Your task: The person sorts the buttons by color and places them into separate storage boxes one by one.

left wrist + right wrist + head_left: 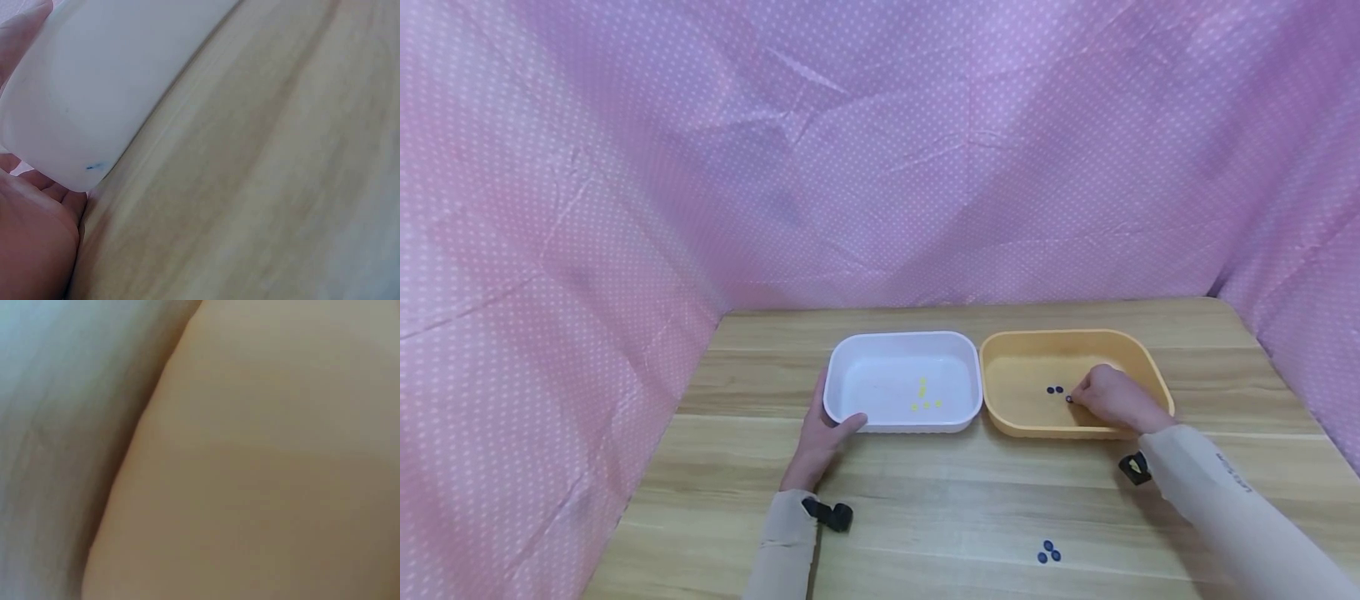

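Observation:
My left hand (817, 435) grips the near left corner of a white plastic tub (887, 428), thumb over the rim and fingers along the outer wall. Several small yellow pieces (927, 405) lie in that tub. Reaching into an orange-yellow tub (1045, 432), my right hand (1111, 395) pinches a small dark blue button (1069, 399) close to the floor of the tub. Two more dark buttons (1055, 390) lie just left of these fingertips. The right wrist view shows the tub's outer wall (250, 462) but no hand.
Both tubs stand side by side on a wood-grain table (925, 517). Three dark buttons (1048, 552) lie together near the table's front. A pink dotted cloth (880, 167) hangs behind and at the sides.

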